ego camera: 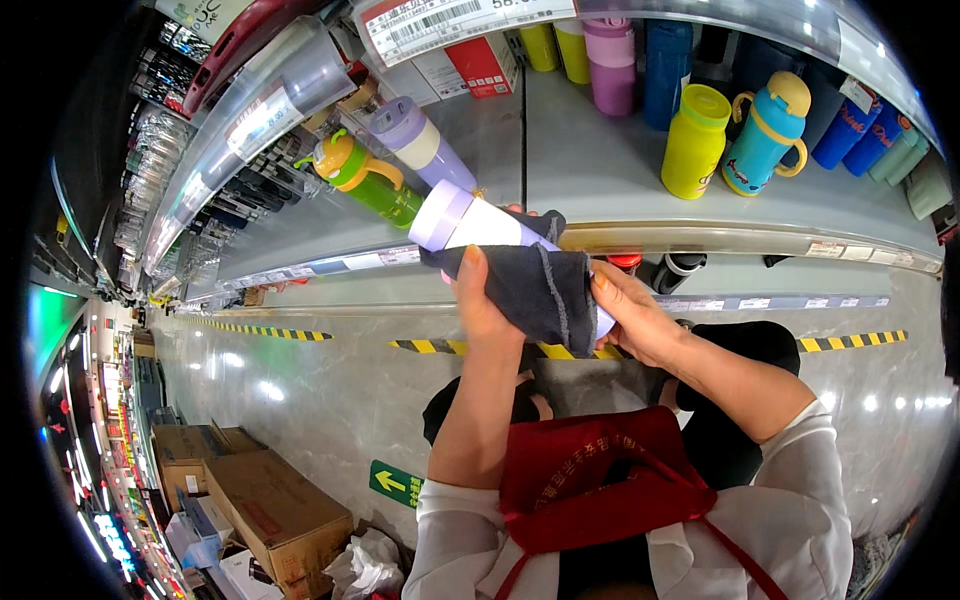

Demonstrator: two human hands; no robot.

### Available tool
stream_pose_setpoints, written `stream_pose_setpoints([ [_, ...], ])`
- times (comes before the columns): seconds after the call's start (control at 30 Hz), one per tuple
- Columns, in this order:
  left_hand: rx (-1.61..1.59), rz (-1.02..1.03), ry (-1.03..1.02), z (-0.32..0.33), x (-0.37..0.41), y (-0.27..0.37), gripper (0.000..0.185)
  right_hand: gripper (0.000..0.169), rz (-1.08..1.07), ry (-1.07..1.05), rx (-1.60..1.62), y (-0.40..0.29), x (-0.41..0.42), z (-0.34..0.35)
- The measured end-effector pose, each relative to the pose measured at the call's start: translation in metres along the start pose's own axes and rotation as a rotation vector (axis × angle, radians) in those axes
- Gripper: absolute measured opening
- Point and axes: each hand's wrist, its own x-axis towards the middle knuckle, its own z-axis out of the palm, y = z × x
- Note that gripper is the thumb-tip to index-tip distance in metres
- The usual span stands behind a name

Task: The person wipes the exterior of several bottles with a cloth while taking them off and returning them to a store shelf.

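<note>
Tilted in front of me is a lavender-and-white tumbler (pixel 480 225), its lid end up and to the left. A dark grey cloth (pixel 525 292) is wrapped over the near side of its body. My left hand (pixel 484 296) grips the cloth and the tumbler near the lid end, fingertips showing behind it. Around the lower end, at the cloth's edge, my right hand (pixel 634 311) is closed. Just beyond, on the shelf, stand a similar lavender tumbler (pixel 427 142) and a green children's bottle (pixel 367 176) with a yellow-orange top.
The grey shelf (pixel 600 172) carries a yellow-green bottle (pixel 696 142), a blue two-handled children's bottle (pixel 769 135) and other drinkware. Below is a lower shelf (pixel 765 281). A price rail (pixel 465 30) juts out overhead. Cardboard boxes (pixel 277 510) sit on the floor at lower left.
</note>
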Motion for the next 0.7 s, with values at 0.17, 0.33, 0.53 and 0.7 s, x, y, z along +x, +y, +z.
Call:
stream_pose_setpoints([
  [0.17,-0.037,-0.151,-0.042,0.004,-0.007,-0.011,0.069,0.066,0.472,-0.101,0.5,-0.005,0.0,-0.01],
  [0.33,0.011,-0.218,-0.05,0.017,-0.015,-0.01,0.073,0.076,0.526,-0.173,0.555,-0.005,-0.002,-0.012],
  [0.53,0.788,-0.126,0.105,0.005,-0.013,-0.024,0.065,0.051,-0.153,0.265,-0.613,-0.015,0.009,-0.03],
  [0.7,1.253,0.099,-0.191,0.021,-0.017,-0.032,0.101,0.078,-0.411,0.274,-0.257,-0.032,-0.005,-0.015],
])
